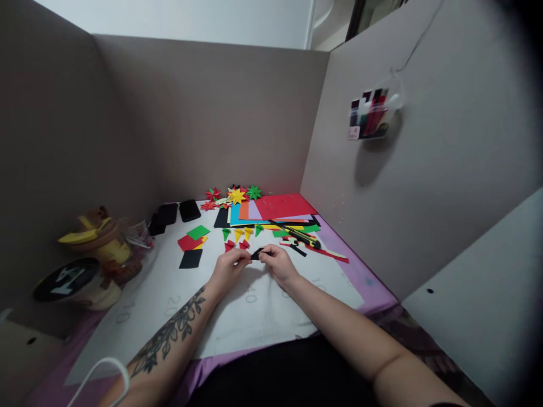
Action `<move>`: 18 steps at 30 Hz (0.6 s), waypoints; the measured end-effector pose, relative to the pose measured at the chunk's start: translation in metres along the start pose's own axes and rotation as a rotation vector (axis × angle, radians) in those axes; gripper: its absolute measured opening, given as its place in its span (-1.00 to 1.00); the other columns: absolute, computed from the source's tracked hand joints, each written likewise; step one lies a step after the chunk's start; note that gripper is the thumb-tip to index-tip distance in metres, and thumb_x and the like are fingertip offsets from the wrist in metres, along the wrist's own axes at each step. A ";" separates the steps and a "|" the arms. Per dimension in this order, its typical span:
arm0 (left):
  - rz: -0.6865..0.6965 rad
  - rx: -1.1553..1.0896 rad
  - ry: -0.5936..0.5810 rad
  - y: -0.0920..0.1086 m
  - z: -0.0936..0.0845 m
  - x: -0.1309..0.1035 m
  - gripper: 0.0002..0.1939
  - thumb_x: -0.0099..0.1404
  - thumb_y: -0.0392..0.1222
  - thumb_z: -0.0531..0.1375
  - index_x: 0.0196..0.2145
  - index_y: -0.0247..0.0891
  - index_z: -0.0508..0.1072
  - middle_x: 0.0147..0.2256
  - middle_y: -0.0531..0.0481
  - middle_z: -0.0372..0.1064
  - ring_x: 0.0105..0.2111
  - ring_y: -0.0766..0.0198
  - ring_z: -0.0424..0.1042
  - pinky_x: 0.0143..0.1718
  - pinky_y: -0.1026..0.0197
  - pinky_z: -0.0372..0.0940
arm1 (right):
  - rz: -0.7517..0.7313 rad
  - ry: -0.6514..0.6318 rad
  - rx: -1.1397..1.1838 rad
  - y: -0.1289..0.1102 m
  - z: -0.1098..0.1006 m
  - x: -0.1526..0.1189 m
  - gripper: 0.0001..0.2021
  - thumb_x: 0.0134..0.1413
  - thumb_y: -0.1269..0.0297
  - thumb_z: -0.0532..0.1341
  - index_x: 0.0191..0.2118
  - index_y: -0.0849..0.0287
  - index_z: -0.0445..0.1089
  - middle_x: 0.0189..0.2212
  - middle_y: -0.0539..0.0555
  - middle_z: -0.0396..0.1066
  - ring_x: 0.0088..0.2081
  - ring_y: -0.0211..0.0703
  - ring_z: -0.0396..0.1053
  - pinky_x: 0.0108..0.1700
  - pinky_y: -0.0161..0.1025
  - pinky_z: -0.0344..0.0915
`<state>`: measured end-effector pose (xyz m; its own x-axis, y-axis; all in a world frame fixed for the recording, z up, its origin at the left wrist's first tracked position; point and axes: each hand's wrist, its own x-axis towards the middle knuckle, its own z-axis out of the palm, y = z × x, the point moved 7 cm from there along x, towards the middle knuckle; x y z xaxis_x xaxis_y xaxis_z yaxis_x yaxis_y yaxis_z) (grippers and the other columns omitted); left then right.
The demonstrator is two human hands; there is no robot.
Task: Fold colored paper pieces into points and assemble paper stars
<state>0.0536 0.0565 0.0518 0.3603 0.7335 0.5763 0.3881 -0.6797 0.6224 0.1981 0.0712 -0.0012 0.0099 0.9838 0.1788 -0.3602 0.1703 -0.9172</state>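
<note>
Between my two hands is a small folded piece of black paper (pixel 257 254), held above the white sheet. My left hand (pixel 229 268) pinches its left end, and my right hand (pixel 279 264) pinches its right end. Just beyond my fingers lie small folded paper pieces: green (pixel 226 233), yellow (pixel 238 234) and red (pixel 229 245). To the left of my left hand rests a black paper square (pixel 190 259), with red (pixel 189 243) and green paper squares (pixel 198 232) overlapping behind it.
A yellow-black box cutter (pixel 302 236) lies among paper strips on the right. Coloured sheets (pixel 283 207) are stacked at the back beside several folded paper stars (pixel 236 195). A dark phone-like slab (pixel 189 211) is at the back left. Pots and containers (pixel 97 240) line the left wall.
</note>
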 end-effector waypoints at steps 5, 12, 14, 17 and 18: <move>-0.108 0.009 0.013 -0.012 0.003 0.000 -0.93 0.15 -0.27 0.16 -0.47 -0.27 0.41 -0.49 0.02 0.42 -0.49 0.34 0.36 -0.43 0.32 0.28 | -0.070 -0.007 -0.093 -0.006 0.002 -0.002 -0.90 -0.26 0.30 0.34 -0.52 0.14 0.42 -0.45 0.01 0.44 -0.37 -0.16 0.36 -0.22 -0.20 0.28; -0.221 -0.093 0.029 -0.015 0.003 0.000 -0.92 0.10 -0.22 0.21 -0.48 -0.28 0.45 -0.49 0.02 0.45 -0.48 0.32 0.40 -0.43 0.32 0.30 | -0.129 0.030 -0.178 -0.017 0.002 -0.004 -0.92 -0.23 0.30 0.32 -0.54 0.15 0.41 -0.42 0.03 0.44 -0.34 -0.15 0.36 -0.22 -0.20 0.26; -0.250 -0.117 0.033 -0.012 0.003 0.000 -0.92 0.08 -0.22 0.23 -0.48 -0.28 0.47 -0.48 0.02 0.47 -0.46 0.31 0.43 -0.42 0.32 0.32 | -0.117 0.045 -0.169 -0.016 0.000 -0.003 -0.91 -0.23 0.30 0.32 -0.53 0.15 0.41 -0.45 0.02 0.43 -0.37 -0.17 0.35 -0.25 -0.22 0.25; -0.265 -0.149 0.049 -0.008 0.002 -0.001 -0.93 0.05 -0.23 0.25 -0.51 -0.29 0.47 -0.50 0.01 0.47 -0.47 0.30 0.44 -0.43 0.31 0.33 | -0.109 0.041 -0.134 -0.013 -0.001 -0.003 -0.92 -0.20 0.30 0.31 -0.52 0.15 0.41 -0.47 0.00 0.43 -0.39 -0.19 0.34 -0.27 -0.23 0.24; -0.267 -0.160 0.061 -0.007 0.001 -0.001 -0.92 0.05 -0.23 0.25 -0.53 -0.29 0.47 -0.51 0.01 0.47 -0.48 0.30 0.43 -0.44 0.31 0.33 | -0.109 0.038 -0.122 -0.013 -0.001 -0.003 -0.92 -0.20 0.30 0.31 -0.52 0.15 0.41 -0.47 0.00 0.43 -0.40 -0.19 0.34 -0.27 -0.24 0.24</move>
<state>0.0517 0.0606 0.0466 0.2105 0.8879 0.4090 0.3221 -0.4580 0.8286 0.2033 0.0664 0.0096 0.0784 0.9603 0.2679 -0.2394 0.2790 -0.9300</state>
